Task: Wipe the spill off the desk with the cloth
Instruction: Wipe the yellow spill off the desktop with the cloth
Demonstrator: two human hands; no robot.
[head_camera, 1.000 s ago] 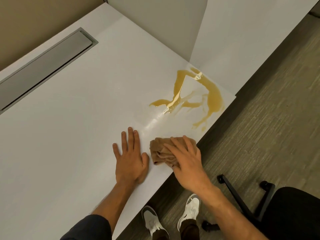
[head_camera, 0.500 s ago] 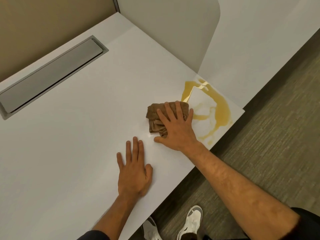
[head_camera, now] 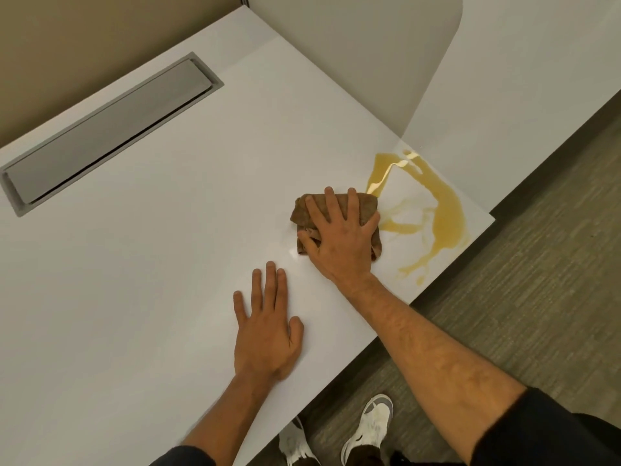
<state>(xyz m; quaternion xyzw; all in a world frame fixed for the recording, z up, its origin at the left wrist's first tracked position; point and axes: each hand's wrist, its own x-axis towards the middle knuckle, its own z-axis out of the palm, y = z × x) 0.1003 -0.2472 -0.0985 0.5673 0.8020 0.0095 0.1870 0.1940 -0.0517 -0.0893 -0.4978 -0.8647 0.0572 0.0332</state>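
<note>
Comparing with a second ago: my right hand (head_camera: pixel 339 238) has carried the cloth (head_camera: pixel 364 205) from the near edge of the desk (head_camera: pixel 134 264) up to the left margin of the spill (head_camera: pixel 447 213). Over the last half second the cloth has pushed slightly further into the liquid. The thin streaks nearest the cloth look fainter than before. The main amber arc, the pool by the divider (head_camera: pixel 353 62) and the drips near the desk edge remain. Judgement: wiping has only begun; most of the spill is outstanding.

Right hand: fingers spread and nearly straight, palm pressing flat on the bunched brown cloth; thumb at its left edge, grip there unclear. Left hand (head_camera: pixel 265 334): unchanged, flat on bare desk, holding nothing, well apart from the spill.
</note>
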